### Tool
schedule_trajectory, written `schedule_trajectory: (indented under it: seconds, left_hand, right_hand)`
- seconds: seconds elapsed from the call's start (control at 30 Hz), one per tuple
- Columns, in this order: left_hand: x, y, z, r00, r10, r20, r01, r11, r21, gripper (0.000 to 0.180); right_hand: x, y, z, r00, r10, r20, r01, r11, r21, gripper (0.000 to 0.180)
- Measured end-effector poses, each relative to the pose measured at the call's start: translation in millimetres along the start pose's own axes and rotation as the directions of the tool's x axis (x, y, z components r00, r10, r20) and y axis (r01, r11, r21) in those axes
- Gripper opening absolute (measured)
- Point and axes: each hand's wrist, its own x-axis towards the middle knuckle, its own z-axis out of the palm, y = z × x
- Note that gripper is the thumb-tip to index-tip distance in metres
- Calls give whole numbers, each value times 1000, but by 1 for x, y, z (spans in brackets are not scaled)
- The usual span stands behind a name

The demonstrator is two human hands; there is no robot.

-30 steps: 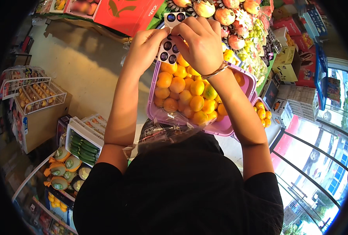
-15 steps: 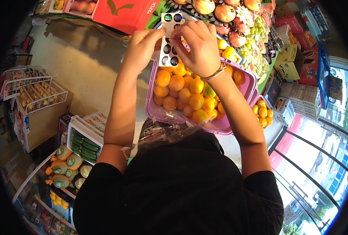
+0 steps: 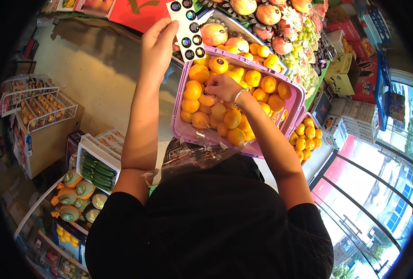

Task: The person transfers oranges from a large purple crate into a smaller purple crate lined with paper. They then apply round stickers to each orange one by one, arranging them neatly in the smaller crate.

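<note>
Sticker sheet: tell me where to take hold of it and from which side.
Hold the sticker sheet by its bare left margin, coming in from the left, as the left hand does. It is thin and flat, so a thumb-and-finger pinch across the edge suits it, and that margin appears free of the round dark stickers.

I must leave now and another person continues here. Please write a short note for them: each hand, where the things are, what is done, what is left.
Left hand: raised, grip on the white sheet of round dark stickers.
Right hand: down in the pink plastic crate, fingertips on an orange fruit.
Crate sits in front of the body, full of round orange fruits.
Done: one fruit near the crate's far edge shows a dark sticker.
Left: most fruits show no sticker; many remain on the sheet.
</note>
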Motion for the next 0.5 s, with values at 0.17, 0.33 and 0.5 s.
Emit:
schedule_trajectory:
  seconds: [0.17, 0.33, 0.5]
  left_hand:
    - [-3, -11, 8, 1000, -8, 9, 9, 1000, -14, 20]
    - [-2, -19, 2, 998, -11, 55, 7, 998, 63, 23]
    - [-8, -8, 7, 980, -44, 193, 34, 998, 55, 23]
  right_hand:
    - [3, 3, 14, 944, -254, -211, 134, 879, -457, 23]
    - [-30, -27, 7, 795, -371, -480, 72, 844, -532, 23]
    - [-75, -89, -21, 210, -760, -616, 507, 623, -596, 19]
